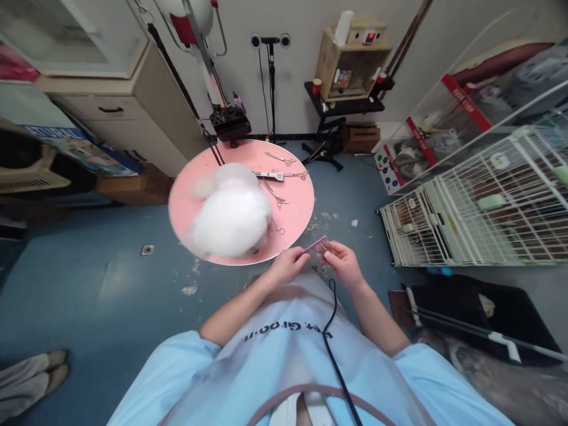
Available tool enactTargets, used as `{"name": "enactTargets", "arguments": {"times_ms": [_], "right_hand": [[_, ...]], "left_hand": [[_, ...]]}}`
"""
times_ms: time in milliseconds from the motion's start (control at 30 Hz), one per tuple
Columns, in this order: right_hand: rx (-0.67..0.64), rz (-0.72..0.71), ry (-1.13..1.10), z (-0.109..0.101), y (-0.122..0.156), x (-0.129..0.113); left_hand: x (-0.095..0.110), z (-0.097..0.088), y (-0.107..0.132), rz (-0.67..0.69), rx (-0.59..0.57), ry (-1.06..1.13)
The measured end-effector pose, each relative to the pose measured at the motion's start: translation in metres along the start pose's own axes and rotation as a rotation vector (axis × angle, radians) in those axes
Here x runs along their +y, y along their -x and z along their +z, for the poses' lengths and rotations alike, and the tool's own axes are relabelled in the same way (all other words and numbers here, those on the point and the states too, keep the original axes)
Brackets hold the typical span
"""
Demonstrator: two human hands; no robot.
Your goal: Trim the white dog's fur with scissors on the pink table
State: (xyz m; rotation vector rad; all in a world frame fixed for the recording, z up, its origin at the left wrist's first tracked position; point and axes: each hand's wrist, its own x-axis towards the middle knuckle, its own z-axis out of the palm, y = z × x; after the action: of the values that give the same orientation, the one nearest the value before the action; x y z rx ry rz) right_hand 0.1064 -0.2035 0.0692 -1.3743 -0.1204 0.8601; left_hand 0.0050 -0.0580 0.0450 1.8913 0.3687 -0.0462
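A purple-backed comb [314, 244] is held in front of my apron, just off the table's near edge. My left hand [286, 266] is closed on one end of it. At the other end, my right hand [344, 264] pinches around the thin metal teeth; fine detail there is blurred. A fluffy white dog [231, 216] is on the round pink grooming table [295, 216], its head blurred. Beside it lie several scissors, including one pair [277, 195] near the dog's body and another [280, 158] farther back. A white and black clipper-like tool [269, 176] lies among them.
A grooming arm [204, 71] with a dark tool holder [229, 123] rises behind the table. White wire cages [479, 207] stand at right, a cabinet [128, 106] at left. Hair tufts [190, 289] lie on the blue floor. Another person's feet [57, 373] show at lower left.
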Motion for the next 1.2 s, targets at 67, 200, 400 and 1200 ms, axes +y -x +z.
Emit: {"name": "enactTargets", "arguments": {"times_ms": [67,200,400,1200], "right_hand": [[0.023,0.001,-0.040,0.007,0.009,0.004],[0.023,0.055,-0.163,0.024,0.020,0.009],[0.024,0.068,-0.298,0.049,0.030,0.024],[-0.111,-0.015,-0.139,0.058,0.043,0.030]], "left_hand": [[0.001,-0.001,0.008,0.000,0.000,0.042],[-0.001,-0.001,0.026,0.004,0.068,0.084],[-0.008,-0.006,0.052,0.019,0.156,0.140],[-0.011,-0.027,0.071,-0.033,-0.010,0.241]]}}
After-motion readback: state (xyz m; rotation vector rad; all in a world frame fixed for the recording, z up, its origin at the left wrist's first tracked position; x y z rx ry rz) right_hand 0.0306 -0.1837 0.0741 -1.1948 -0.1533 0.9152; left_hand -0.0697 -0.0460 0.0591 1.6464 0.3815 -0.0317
